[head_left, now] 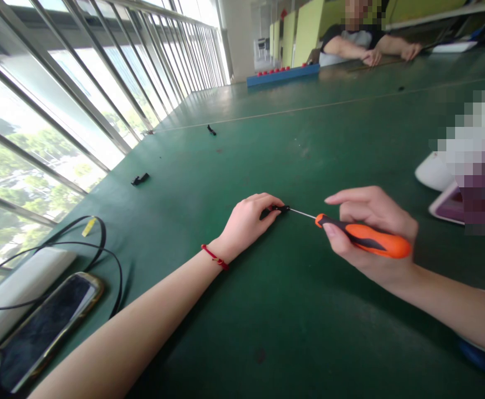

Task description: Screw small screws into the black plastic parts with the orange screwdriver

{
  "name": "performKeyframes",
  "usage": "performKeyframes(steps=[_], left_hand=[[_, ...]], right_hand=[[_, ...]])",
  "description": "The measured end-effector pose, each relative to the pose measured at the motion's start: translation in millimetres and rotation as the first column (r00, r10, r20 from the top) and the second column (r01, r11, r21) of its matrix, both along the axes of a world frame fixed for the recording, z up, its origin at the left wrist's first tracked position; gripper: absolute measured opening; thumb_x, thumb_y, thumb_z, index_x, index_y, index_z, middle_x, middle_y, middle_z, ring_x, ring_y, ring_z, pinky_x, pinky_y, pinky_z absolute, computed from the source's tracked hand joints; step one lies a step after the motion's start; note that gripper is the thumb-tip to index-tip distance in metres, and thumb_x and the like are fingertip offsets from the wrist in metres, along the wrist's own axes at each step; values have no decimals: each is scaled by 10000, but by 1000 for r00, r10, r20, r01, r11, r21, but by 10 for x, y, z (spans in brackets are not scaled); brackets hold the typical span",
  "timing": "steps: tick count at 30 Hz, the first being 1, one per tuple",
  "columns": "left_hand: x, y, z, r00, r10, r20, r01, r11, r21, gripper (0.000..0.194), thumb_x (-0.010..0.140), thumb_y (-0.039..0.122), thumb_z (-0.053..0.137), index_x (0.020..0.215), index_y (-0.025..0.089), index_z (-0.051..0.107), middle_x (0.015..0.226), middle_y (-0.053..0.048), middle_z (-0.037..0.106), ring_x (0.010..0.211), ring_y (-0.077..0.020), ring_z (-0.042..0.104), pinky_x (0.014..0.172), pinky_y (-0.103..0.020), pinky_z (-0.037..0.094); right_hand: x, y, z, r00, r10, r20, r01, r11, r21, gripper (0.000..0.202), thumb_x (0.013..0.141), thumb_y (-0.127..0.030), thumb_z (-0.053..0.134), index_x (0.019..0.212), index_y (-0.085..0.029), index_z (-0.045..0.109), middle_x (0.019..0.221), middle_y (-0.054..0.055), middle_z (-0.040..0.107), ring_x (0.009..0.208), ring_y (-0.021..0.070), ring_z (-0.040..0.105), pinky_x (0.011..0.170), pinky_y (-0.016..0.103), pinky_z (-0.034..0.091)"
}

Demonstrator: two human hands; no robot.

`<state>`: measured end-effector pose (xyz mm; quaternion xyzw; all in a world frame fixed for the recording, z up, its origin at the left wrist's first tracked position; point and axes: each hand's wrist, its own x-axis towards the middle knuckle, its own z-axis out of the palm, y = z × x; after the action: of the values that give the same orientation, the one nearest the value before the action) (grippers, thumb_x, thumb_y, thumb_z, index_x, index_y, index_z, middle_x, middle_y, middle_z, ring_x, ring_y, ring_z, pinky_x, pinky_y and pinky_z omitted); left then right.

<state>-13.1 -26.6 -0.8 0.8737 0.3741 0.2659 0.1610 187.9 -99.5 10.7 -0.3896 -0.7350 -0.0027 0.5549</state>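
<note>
My left hand, with a red string bracelet at the wrist, pinches a small black part on the green table. An orange and black screwdriver lies across my right hand, its handle between the thumb and the palm. The index finger is stretched out above the handle. From the handle a thin metal shaft points left, and its tip meets the black part or ends right beside it. How the tip sits on the part is too small to tell.
Two small black pieces lie farther back on the left. A phone, a white box and a looped black cable are at the near left. A blue strip and a person are across the table. Railings line the left.
</note>
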Motion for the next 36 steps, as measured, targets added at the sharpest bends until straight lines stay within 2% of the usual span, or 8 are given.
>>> performKeyframes(steps=[4, 11, 17, 21, 26, 29, 32, 36], left_hand=[[0, 3, -3, 1000, -1, 7, 1, 1000, 0, 172, 886, 192, 540, 985, 168, 678, 1014, -42, 720, 929, -170, 664, 846, -299, 527], [-3, 7, -7, 1000, -3, 3, 3, 1000, 3, 167, 885, 193, 540, 982, 180, 675, 1009, -36, 722, 924, -168, 666, 843, -299, 526], [3, 0, 3, 1000, 4, -2, -4, 1000, 4, 168, 885, 188, 542, 984, 173, 676, 1016, -41, 720, 922, -168, 664, 849, -301, 526], [4, -2, 7, 1000, 2, -5, -2, 1000, 0, 172, 889, 190, 534, 984, 174, 677, 1012, -40, 720, 930, -170, 662, 858, -304, 522], [-1, 4, 3, 1000, -1, -7, 1, 1000, -4, 173, 888, 186, 533, 984, 171, 677, 1006, -39, 721, 932, -173, 661, 856, -308, 521], [-2, 8, -2, 1000, -6, -4, 6, 1000, -6, 175, 889, 194, 532, 986, 177, 677, 1019, -39, 720, 934, -172, 662, 855, -303, 522], [0, 8, -5, 1000, -1, 2, 1, 1000, 1, 173, 888, 197, 535, 983, 177, 678, 1019, -38, 721, 926, -171, 665, 849, -298, 523], [2, 8, -5, 1000, 6, 0, -6, 1000, 2, 173, 887, 198, 535, 982, 177, 678, 1012, -40, 720, 919, -170, 666, 846, -299, 525]], right_hand=[[1, -46, 11, 999, -16, 46, 17, 1000, -10, 245, 739, -131, 668, 946, -245, 603, 492, -81, 531, 476, 95, 488, 590, 299, 447], [-16, 51, -50, 983, 50, -174, -35, 996, 86, 551, 646, -119, 711, 1153, -270, 560, 905, 35, 555, 706, 151, 566, 604, 328, 506], [-3, -25, 33, 998, 11, 64, -12, 1000, 20, 330, 726, -145, 687, 1012, -272, 582, 516, -88, 518, 434, 89, 464, 551, 316, 440], [-1, -16, -9, 1000, 5, 26, -6, 999, 33, 334, 701, -87, 683, 984, -249, 610, 632, -48, 609, 549, 112, 541, 571, 303, 462], [-4, 71, -72, 981, 64, -183, -47, 994, 97, 573, 633, -105, 718, 1167, -247, 568, 898, 23, 538, 710, 134, 555, 609, 314, 493], [2, 63, -39, 992, 60, -110, -58, 998, 22, 559, 652, -155, 735, 1170, -266, 556, 724, -28, 519, 584, 115, 508, 570, 321, 457], [2, 11, 19, 998, 7, 58, -10, 999, 47, 297, 729, -161, 692, 991, -268, 602, 505, -81, 504, 468, 100, 484, 595, 341, 428], [-11, -19, 29, 997, 2, 80, -6, 998, 57, 245, 753, -127, 659, 936, -280, 602, 557, -69, 576, 474, 98, 515, 565, 327, 438]])
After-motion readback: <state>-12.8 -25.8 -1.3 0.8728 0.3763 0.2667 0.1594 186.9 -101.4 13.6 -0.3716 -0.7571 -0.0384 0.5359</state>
